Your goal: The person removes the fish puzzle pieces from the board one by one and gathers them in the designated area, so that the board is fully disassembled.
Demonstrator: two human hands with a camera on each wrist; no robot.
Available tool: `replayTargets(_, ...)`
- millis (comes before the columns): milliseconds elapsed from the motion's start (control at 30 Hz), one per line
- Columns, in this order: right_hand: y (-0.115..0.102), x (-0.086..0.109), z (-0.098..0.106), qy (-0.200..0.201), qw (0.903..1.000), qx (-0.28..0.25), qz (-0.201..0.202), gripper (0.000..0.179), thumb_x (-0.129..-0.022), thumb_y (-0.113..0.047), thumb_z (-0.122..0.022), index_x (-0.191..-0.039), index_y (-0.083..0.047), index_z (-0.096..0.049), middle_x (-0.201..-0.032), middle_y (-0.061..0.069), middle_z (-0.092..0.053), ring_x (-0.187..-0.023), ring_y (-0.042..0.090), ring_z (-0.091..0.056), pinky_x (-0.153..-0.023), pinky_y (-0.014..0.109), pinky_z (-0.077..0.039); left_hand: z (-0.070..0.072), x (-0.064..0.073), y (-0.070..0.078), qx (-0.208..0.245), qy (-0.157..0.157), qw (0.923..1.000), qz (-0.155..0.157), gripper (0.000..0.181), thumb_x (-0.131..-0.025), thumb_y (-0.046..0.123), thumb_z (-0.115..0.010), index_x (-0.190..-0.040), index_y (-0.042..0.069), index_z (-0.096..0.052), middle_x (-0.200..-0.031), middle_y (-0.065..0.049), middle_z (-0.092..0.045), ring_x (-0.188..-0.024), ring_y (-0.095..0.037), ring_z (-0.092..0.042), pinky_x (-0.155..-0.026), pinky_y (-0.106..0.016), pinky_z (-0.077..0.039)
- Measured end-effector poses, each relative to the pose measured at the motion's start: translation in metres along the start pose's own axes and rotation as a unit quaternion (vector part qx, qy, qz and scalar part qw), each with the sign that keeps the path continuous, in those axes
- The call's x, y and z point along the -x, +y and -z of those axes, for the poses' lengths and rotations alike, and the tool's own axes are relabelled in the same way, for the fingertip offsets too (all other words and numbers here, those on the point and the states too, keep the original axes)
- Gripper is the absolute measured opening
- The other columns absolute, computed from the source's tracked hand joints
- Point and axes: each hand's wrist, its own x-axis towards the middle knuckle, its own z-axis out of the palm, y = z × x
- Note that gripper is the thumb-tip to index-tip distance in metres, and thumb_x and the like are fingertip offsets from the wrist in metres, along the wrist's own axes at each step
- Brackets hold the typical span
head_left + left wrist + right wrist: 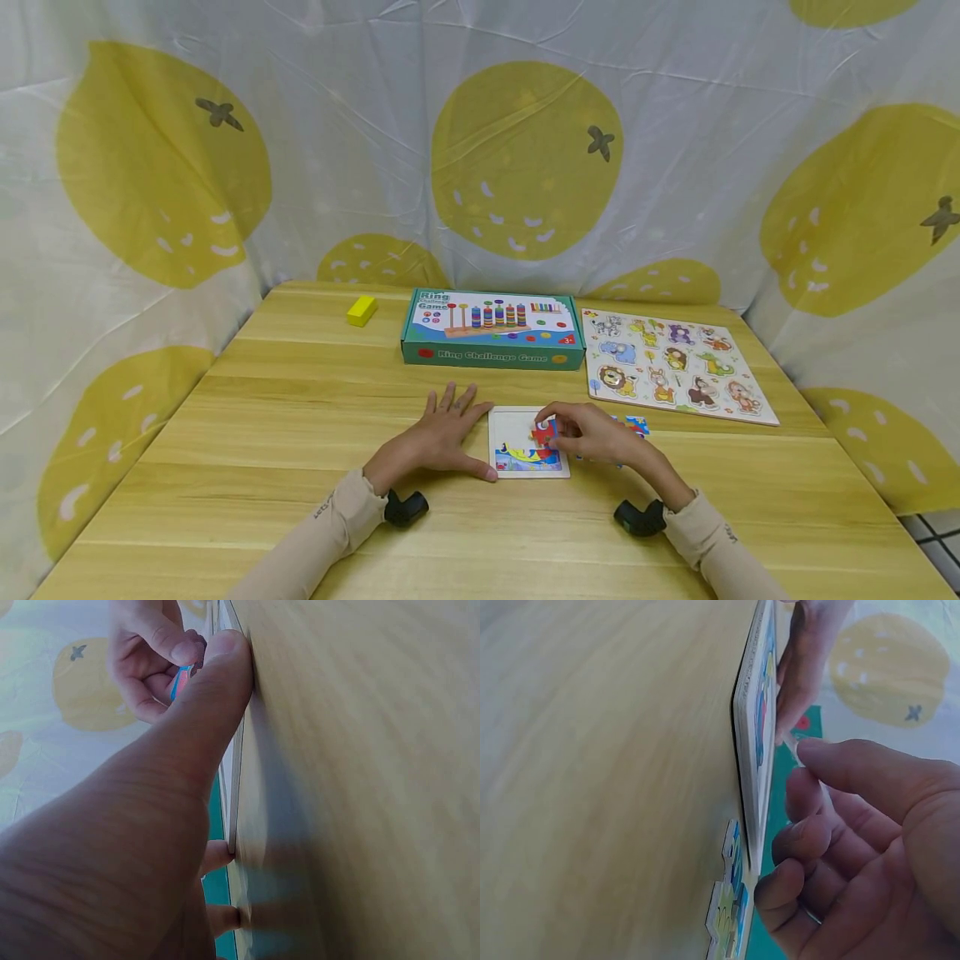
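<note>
A small square puzzle board (513, 419) with a pale rim lies on the table, its lower part filled with colourful jigsaw pieces (525, 458). My left hand (442, 437) rests at the board's left side with fingers spread, thumb at the lower left corner and a fingertip at the upper left. Above the right part of the board, my right hand (596, 432) pinches a red and blue puzzle piece (542, 432) between thumb and fingers. Loose puzzle pieces (724, 907) lie on the table beside the board, partly hidden under the right hand in the head view.
Behind the board stands a green Ring Challenge Game box (491, 333). A larger animal puzzle board (652, 392) lies at the back right. A yellow block (362, 311) sits at the back left. A lemon-print curtain (360, 167) surrounds the wooden table (247, 442).
</note>
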Motion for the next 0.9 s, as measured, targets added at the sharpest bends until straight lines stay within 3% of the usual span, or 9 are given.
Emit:
replayTargets(500,0.005,0.005,0.002,0.0,0.9996,-0.027,-0.008,0.028,-0.091,-0.016,-0.066,-0.119,-0.011,-0.062,-0.068,-0.003,-0.052,-0.051,0.007,-0.043,-0.047,0.02,-0.037,-0.001,-0.001,0.0,0.001,0.001,1.0,0.003,0.106,-0.069,0.074,-0.067,-0.153,0.024,-0.025,-0.161,-0.013,-0.006,-0.145,-0.043,0.006,-0.112,-0.063,0.005)
replayTargets(900,0.01,0.014,0.005,0.019,0.9997,-0.013,0.001,0.028,-0.093,-0.02,-0.065,-0.118,-0.009,-0.062,-0.068,-0.005,-0.051,-0.051,0.003,-0.038,-0.048,0.02,-0.034,0.0,0.0,0.0,0.002,0.001,1.0,-0.001,0.106,-0.07,0.073,-0.067,-0.153,0.023,-0.025,-0.161,-0.013,-0.006,-0.144,-0.043,0.006,-0.112,-0.063,0.005)
